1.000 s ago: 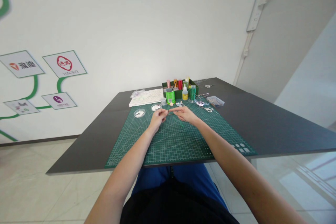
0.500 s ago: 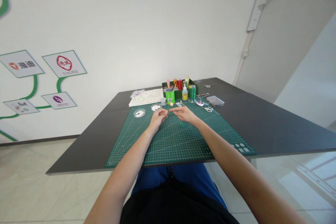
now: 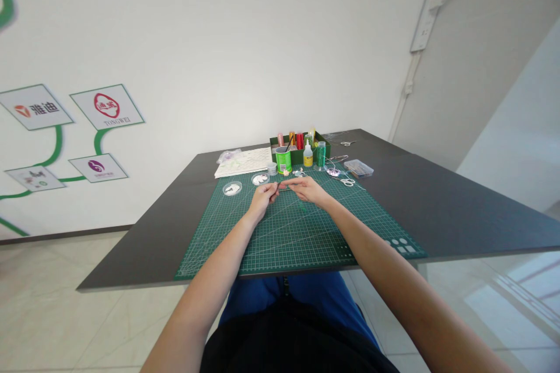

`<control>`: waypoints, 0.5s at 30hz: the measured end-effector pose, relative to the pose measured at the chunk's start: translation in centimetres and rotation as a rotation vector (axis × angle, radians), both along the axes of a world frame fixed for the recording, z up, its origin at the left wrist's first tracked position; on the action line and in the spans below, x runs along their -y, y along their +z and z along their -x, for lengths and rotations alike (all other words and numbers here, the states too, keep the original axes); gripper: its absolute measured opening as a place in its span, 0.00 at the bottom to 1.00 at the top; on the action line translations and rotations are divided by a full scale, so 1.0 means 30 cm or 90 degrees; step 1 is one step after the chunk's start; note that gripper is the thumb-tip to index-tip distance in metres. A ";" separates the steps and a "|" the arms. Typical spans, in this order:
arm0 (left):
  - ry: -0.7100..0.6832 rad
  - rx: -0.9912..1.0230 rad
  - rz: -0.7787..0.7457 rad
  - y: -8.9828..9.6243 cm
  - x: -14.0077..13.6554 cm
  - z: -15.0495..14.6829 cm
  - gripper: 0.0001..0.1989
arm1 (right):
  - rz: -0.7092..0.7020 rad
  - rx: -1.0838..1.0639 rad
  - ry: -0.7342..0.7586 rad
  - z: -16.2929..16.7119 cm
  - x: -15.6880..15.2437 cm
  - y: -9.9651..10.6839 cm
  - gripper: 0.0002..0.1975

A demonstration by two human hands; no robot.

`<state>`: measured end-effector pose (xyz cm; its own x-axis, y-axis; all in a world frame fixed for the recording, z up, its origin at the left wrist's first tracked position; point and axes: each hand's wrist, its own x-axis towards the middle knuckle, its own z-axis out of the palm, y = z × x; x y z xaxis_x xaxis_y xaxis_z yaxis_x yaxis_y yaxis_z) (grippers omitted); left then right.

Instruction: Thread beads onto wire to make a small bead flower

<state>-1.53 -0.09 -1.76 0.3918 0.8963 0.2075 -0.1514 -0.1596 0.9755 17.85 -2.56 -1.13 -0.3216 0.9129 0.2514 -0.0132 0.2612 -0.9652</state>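
Over the far half of the green cutting mat (image 3: 271,245), my two hands nearly meet at the fingertips. My left hand (image 3: 262,198) is closed in a pinch on the end of a thin strand, too fine to name for certain. My right hand (image 3: 308,190) has its index finger stretched toward the left fingertips, and its other fingers curl round the same strand. A bit of green thread (image 3: 303,208) shows below the right hand. Just beyond the hands stand a green can (image 3: 283,162) and a small cream-coloured piece (image 3: 286,173).
Two shallow dishes (image 3: 232,188) with white pieces lie left. Behind are white sheets (image 3: 247,161), a glue bottle (image 3: 308,156), a green thread spool (image 3: 321,154) and a box (image 3: 297,157) of spools. Scissors (image 3: 347,182) and a clear case (image 3: 359,168) lie right.
The left fingertips have shifted very slightly against the right index finger. Everything else stays in place.
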 end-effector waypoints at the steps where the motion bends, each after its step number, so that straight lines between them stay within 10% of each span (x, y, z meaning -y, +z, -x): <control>1: 0.000 0.001 -0.002 -0.001 -0.001 0.000 0.27 | 0.000 0.000 0.001 0.000 0.000 0.000 0.27; 15: 0.015 -0.019 -0.015 -0.017 -0.018 0.000 0.28 | -0.012 0.010 0.004 0.000 0.001 -0.002 0.27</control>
<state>-1.54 0.44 -2.27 0.3773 0.9002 0.2176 -0.1175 -0.1865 0.9754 17.86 -2.58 -1.19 -0.3315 0.9059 0.2636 -0.0003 0.2793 -0.9602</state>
